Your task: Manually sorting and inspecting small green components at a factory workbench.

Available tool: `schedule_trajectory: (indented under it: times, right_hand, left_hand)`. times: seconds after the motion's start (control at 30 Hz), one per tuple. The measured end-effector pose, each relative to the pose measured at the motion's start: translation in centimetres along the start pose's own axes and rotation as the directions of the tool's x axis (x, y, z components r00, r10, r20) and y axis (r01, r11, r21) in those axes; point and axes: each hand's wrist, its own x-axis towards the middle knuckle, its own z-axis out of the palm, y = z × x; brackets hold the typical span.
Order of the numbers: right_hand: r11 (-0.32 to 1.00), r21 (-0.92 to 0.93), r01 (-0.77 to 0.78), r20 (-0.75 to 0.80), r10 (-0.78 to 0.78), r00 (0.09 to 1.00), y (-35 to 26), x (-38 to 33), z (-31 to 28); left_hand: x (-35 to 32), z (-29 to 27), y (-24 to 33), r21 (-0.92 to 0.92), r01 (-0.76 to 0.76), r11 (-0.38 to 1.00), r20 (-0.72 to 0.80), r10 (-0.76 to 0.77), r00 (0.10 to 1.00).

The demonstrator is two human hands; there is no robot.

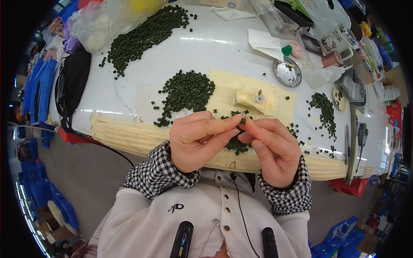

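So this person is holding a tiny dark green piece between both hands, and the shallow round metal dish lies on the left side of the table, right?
Not quite: the head view shows the shallow round metal dish on the right side of the table. The tiny dark green piece is indeed held between the left-hand grip and right-hand grip.

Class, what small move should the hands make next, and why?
Perhaps turn the small dark green piece slightly into view: the left hand and right hand meet at it, their fingers hiding much of it.
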Motion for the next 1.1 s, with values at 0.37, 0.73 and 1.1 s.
schedule_trajectory:
  times: [0.37,0.73,1.1]
  right_hand:
    - [1.0,-0.018,-0.005,0.02,0.005,1.0,0.4,0.0,0.2]
    - [0.966,-0.234,-0.108,-0.265,0.044,0.963,0.7,-1.5,-1.1]
    - [0.797,-0.601,0.064,0.061,-0.034,0.998,1.5,-2.1,0.4]
  left_hand:
    - [-0.2,0.0,-0.4,-0.017,0.013,1.0,-0.06,-0.014,0.998]
    - [-0.1,0.2,-1.4,0.246,0.075,0.966,0.106,-0.104,0.989]
    - [0.2,-3.3,0.1,-0.017,0.369,0.929,-0.237,-0.362,0.902]
